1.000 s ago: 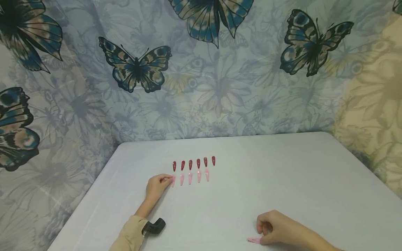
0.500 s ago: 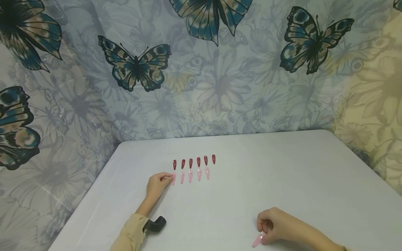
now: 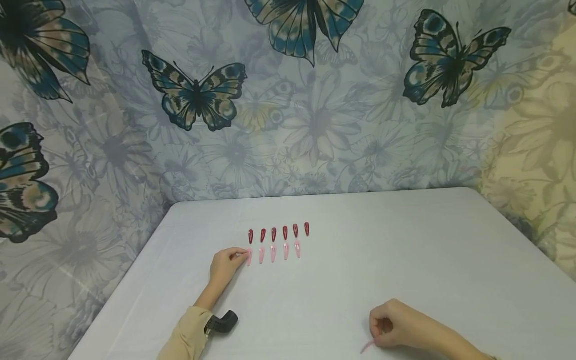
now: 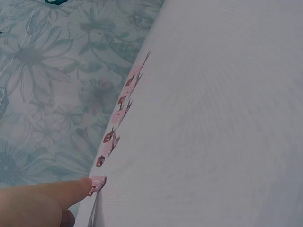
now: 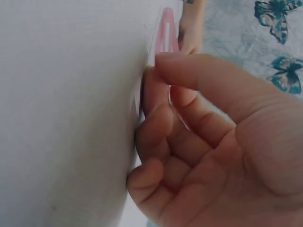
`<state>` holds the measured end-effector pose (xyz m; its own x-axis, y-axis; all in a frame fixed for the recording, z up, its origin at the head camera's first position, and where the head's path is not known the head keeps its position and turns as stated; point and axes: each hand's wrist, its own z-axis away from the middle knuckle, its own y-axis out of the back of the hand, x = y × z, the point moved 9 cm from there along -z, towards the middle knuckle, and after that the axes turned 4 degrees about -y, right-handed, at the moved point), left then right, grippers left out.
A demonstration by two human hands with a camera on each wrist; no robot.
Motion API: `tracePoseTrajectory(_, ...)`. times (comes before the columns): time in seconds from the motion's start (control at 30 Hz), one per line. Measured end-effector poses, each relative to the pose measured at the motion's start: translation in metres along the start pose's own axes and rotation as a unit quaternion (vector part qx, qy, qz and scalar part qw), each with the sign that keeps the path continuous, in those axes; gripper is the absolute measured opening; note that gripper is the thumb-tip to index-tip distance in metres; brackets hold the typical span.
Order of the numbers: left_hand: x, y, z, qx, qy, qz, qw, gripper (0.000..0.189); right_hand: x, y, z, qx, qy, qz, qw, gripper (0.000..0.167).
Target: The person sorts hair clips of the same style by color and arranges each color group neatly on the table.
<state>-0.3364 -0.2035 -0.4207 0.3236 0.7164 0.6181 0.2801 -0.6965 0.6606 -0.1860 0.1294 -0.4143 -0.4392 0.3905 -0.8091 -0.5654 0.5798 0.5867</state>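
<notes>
Several red snap hair clips (image 3: pixel 274 234) lie in a row on the white table (image 3: pixel 432 260). Below them runs a row of pink snap hair clips (image 3: pixel 273 254). My left hand (image 3: pixel 225 267) is at the leftmost pink hair clip (image 3: pixel 249 258), thumb and forefinger together at its edge; the left wrist view shows a fingertip against that clip (image 4: pixel 98 183). Near the front edge, my right hand (image 3: pixel 398 325) pinches another pink hair clip (image 5: pixel 166 29) between thumb and forefinger. This clip is tilted edge-on to the head view, its rear end hidden by the fingers.
A black curved device (image 3: pixel 222 322) is fixed at the left wrist by the beige sleeve (image 3: pixel 189 327). Behind the table hangs a cloth with flowers and butterflies (image 3: pixel 196 95). The table's far edge meets this cloth.
In my right hand the pink hair clip has turned from lying flat, pointing left, to slanting down-left with its thin edge showing. My left hand stays in place at the leftmost pink clip.
</notes>
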Motion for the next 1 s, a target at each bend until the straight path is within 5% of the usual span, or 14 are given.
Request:
tracePoseTrajectory(0.37,0.003,0.001,0.001,0.001,0.000,-0.001,1.0000,0.016,-0.009,0.007,-0.002,0.039,0.088,-0.038,0.9947,0.014)
tracePoseTrajectory(0.7,0.002,0.000,0.001,-0.001,0.005,0.000,1.0000,0.015,-0.003,0.008,-0.003,0.045,0.064,-0.061,0.9951,0.014)
tracePoseTrajectory(1.0,0.001,0.001,0.001,0.005,0.007,-0.004,1.0000,0.014,-0.006,0.011,-0.004,0.060,0.086,-0.077,0.9915,0.015)
